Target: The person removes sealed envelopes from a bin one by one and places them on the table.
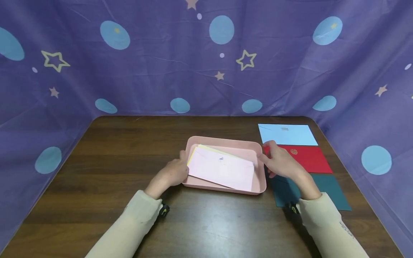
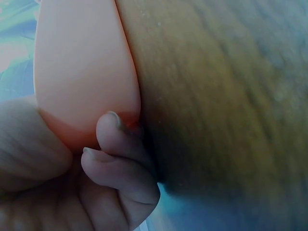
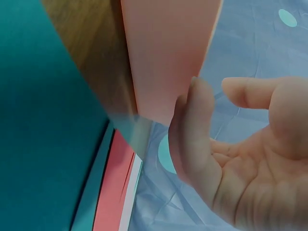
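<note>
A shallow pink tray sits on the table, with a pale pink envelope lying slantwise in it. Yellow edges of another envelope peek out beneath. My left hand grips the tray's left side; in the left wrist view its fingers curl under the pink wall and the thumb is at the rim. At the tray's right end is my right hand, thumb and fingers spread apart. The right wrist view has its fingertips right at the tray's outer wall, and a gap between them and the thumb.
Right of the tray lie a light blue envelope, a red envelope and a dark teal envelope in a column, partly behind the right hand and forearm. The brown wooden table is enclosed by a purple patterned curtain.
</note>
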The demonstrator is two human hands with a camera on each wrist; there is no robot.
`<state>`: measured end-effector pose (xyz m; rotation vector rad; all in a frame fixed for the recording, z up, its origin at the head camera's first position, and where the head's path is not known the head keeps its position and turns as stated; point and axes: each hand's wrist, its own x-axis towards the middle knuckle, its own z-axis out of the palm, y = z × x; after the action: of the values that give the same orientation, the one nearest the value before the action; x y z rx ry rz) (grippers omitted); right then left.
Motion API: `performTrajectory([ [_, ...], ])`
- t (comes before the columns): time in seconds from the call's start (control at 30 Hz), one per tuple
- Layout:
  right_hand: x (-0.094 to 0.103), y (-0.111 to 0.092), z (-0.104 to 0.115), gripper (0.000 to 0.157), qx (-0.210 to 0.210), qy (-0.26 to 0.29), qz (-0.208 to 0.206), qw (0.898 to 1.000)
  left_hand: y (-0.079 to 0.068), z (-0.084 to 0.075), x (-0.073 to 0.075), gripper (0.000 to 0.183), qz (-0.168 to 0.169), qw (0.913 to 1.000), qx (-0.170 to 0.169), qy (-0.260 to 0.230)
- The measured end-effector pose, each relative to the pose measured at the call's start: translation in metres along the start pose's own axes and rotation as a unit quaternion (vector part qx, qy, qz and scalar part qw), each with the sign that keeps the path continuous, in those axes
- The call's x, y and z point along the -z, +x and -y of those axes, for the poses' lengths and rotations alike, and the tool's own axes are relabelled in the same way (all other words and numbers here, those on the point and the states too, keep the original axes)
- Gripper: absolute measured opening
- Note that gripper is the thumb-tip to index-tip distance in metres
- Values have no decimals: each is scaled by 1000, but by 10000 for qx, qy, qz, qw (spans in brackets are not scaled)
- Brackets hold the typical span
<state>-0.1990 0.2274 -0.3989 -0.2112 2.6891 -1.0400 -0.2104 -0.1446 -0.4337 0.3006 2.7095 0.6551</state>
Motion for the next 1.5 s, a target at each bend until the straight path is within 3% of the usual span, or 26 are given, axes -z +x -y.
performTrajectory([
  [0.17,-9,3,0,66,-208,196,40,9996,-8,-8,4,35,-56,9999,-116,-14],
  [0.37,-21,6,2,80,-600,466,59,9971,4,6,-4,35,-126,9996,-232,-21],
  [0.47,-27,6,4,83,-850,401,64,9956,3,6,-4,33,-178,9993,-305,109],
  [0.57,-31,6,6,80,-1001,155,156,9947,-6,-5,3,30,-142,9995,-250,164],
  [0.77,-34,2,5,72,-870,-62,506,9949,-7,-6,4,32,-116,9997,-210,83],
  [0.83,-34,1,3,70,-779,-33,628,9950,1,5,-4,33,-197,9993,-312,70],
  [0.97,-33,1,-2,72,-642,72,812,9946,2,7,-4,31,-192,9991,-377,25],
  [1.07,-33,2,-4,73,-575,144,887,9943,-6,-3,6,31,24,9994,-269,-200],
  [1.23,-34,2,-6,78,-612,286,991,9928,-6,2,14,37,491,9959,-314,-690],
  [1.33,-35,2,-6,83,-691,318,1008,9920,-6,6,22,41,664,9940,-501,-717],
  [1.43,-33,2,-6,86,-726,310,1007,9918,1,11,29,45,325,9953,-820,-403],
  [1.5,-32,1,-6,86,-730,302,992,9919,6,8,33,44,-188,9952,-944,-148],
])
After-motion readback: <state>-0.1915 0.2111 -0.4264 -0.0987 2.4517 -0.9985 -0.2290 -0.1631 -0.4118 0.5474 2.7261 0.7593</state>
